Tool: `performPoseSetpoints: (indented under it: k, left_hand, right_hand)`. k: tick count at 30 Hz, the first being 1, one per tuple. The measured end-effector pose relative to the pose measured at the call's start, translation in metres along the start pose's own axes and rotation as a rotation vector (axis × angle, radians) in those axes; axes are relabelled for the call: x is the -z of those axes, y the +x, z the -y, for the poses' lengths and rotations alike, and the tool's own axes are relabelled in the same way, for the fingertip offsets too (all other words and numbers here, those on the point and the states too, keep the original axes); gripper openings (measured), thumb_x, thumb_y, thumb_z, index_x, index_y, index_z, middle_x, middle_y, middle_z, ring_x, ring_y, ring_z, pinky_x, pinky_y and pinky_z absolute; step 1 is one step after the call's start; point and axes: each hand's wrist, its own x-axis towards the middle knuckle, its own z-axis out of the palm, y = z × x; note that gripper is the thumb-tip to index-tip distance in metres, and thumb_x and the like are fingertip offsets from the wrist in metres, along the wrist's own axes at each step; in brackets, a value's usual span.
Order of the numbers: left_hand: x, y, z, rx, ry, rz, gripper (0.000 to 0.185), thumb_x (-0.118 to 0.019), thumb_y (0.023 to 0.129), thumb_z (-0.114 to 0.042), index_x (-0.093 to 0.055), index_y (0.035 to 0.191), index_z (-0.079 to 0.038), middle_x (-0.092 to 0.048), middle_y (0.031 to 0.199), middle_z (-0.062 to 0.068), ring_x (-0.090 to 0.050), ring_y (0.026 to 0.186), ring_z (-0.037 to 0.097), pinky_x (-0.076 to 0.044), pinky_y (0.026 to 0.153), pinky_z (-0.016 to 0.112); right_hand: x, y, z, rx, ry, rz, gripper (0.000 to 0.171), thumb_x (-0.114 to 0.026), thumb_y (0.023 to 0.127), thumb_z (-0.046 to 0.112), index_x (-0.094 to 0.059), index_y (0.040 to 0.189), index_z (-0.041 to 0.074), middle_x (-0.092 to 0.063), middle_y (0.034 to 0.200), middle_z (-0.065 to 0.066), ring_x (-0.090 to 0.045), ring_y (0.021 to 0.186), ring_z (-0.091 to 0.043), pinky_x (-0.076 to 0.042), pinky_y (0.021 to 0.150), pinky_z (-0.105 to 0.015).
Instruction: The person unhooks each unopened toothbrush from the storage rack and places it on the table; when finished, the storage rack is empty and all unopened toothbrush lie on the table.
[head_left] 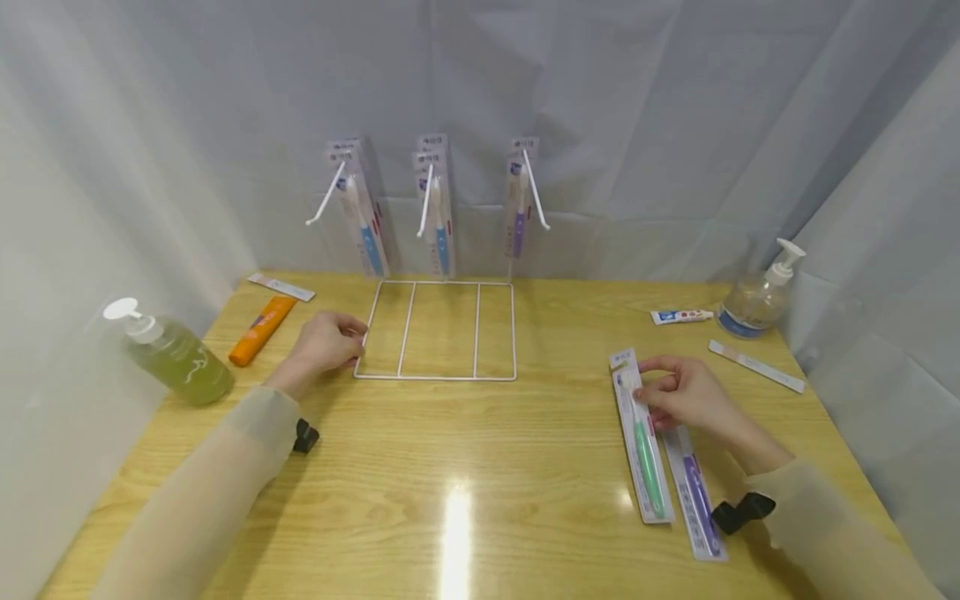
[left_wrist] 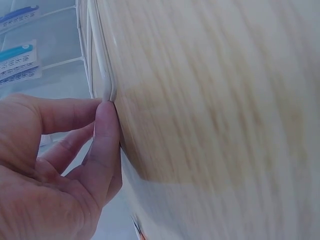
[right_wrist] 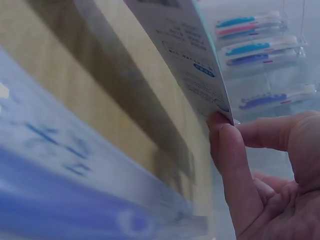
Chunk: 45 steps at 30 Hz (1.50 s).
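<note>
Fingers of the right hand (head_left: 686,392) pinch the green toothbrush pack (head_left: 645,458) by its right edge, toward the upper end. Through the right wrist camera I see its printed back, tilted up above the tabletop (head_left: 375,500); whether its lower end touches the wood, I cannot tell. Just beside it, near the right wrist, lies the purple toothbrush pack (head_left: 697,496).

Over on the other side, I have the left hand (head_left: 327,342) with thumb and fingertips narrowed onto the white wire rack (head_left: 435,378), at its left side close to the near corner. The rack's base lies flat, and its three hooks carry more packs: a blue-handled pack (head_left: 372,248) in front on the left, the middle blue pack (head_left: 442,250), and a purple-handled pack (head_left: 519,233) on the right. Near the left hand I make out an orange tube (head_left: 262,331), with a green pump bottle (head_left: 183,367) beyond.
</note>
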Motion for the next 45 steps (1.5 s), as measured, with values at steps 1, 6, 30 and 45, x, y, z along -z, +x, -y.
performPoseSetpoints:
  k: [1,6,30,45]
  left_hand:
    - [0.000,0.000,0.000,-0.001,-0.004,0.001,0.045,-0.072,0.093,-0.003,-0.074,0.138,0.003,-0.075,0.124,0.024,-0.069,0.075,0.009,-0.064,0.066,0.021]
    - [0.000,-0.001,-0.001,-0.001,-0.012,-0.006,0.044,-0.072,0.094,-0.003,-0.074,0.138,0.003,-0.075,0.125,0.024,-0.069,0.075,0.008,-0.064,0.065,0.020]
    - [-0.001,-0.002,-0.003,-0.021,0.028,-0.013,0.044,-0.069,0.093,-0.002,-0.074,0.136,0.005,-0.076,0.123,0.025,-0.068,0.071,0.008,-0.062,0.063,0.020]
    - [-0.001,-0.002,-0.003,-0.013,0.036,-0.019,0.044,-0.070,0.093,-0.003,-0.075,0.136,0.004,-0.076,0.125,0.025,-0.068,0.071,0.007,-0.062,0.063,0.019]
  right_hand:
    - [-0.001,-0.001,-0.002,-0.002,-0.003,0.010,0.062,-0.076,0.102,0.007,-0.051,0.156,-0.010,-0.081,0.084,0.000,-0.072,0.061,-0.009,-0.068,0.058,-0.029]
    - [-0.006,-0.007,-0.009,0.002,-0.049,0.041,0.067,-0.075,0.101,0.004,-0.046,0.159,-0.014,-0.076,0.079,0.000,-0.068,0.059,-0.009,-0.065,0.055,-0.027]
    - [-0.005,-0.030,0.001,-0.025,-0.413,0.027,0.065,-0.079,0.098,0.014,-0.056,0.152,-0.013,-0.076,0.074,-0.004,-0.072,0.057,-0.016,-0.061,0.052,-0.032]
    - [0.000,0.016,0.061,0.279,-0.423,-0.145,0.039,-0.077,0.104,0.021,-0.075,0.137,0.001,-0.085,0.095,-0.015,-0.077,0.070,-0.016,-0.054,0.052,-0.026]
